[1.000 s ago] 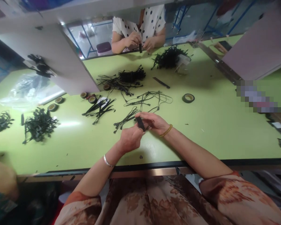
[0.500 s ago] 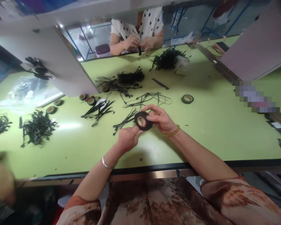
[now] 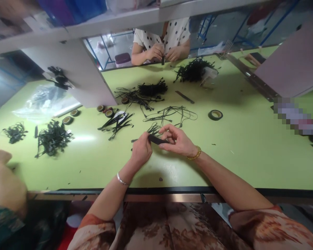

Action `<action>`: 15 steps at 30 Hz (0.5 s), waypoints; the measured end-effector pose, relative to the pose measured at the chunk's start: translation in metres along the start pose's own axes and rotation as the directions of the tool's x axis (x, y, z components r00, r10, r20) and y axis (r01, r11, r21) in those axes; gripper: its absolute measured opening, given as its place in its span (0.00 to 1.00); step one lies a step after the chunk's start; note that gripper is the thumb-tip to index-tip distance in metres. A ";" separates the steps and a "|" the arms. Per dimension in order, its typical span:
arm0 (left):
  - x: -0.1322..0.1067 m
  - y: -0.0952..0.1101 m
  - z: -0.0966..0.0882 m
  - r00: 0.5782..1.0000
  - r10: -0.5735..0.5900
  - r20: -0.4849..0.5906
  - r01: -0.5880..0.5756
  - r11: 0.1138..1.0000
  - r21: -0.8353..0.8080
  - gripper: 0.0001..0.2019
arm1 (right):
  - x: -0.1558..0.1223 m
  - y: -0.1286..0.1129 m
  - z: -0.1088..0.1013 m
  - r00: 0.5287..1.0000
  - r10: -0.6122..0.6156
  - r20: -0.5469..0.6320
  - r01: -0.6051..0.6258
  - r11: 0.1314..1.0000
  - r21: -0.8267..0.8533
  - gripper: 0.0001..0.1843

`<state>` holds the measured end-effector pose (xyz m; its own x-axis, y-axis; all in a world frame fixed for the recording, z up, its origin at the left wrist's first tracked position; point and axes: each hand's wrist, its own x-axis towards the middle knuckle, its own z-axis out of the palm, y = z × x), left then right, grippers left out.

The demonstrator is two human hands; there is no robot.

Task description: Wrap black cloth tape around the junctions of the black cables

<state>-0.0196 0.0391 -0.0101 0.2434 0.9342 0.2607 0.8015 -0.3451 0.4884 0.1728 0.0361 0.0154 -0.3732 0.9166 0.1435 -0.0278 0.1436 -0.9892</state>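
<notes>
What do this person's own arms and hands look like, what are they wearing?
Bare forearms. The left hand has a silver bangle at the wrist; the right hand has a gold beaded bracelet. Short brown-and-cream patterned sleeves cover the upper arms.

1. My tabletop [image 3: 245, 152] is pale green and fills the middle of the frame.
2. At centre lie loose black cords [image 3: 169, 113], with a bundled heap [image 3: 152, 89] above them.
3. A tape roll [image 3: 215, 115] sits right of centre.
4. At left lie black piles [image 3: 52, 139] and small rolls [image 3: 67, 120].
</notes>
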 end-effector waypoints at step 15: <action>-0.002 0.001 -0.005 0.992 -0.127 -0.001 0.102 0.806 -0.583 0.05 | 0.003 0.019 0.004 0.930 -0.365 0.045 0.264 0.577 -0.773 0.16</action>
<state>-0.0221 0.0361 -0.0057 0.1397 0.9703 0.1973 0.3524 -0.2349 0.9059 0.1673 0.0403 -0.0028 -0.3783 0.7833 0.4933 0.6022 0.6129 -0.5116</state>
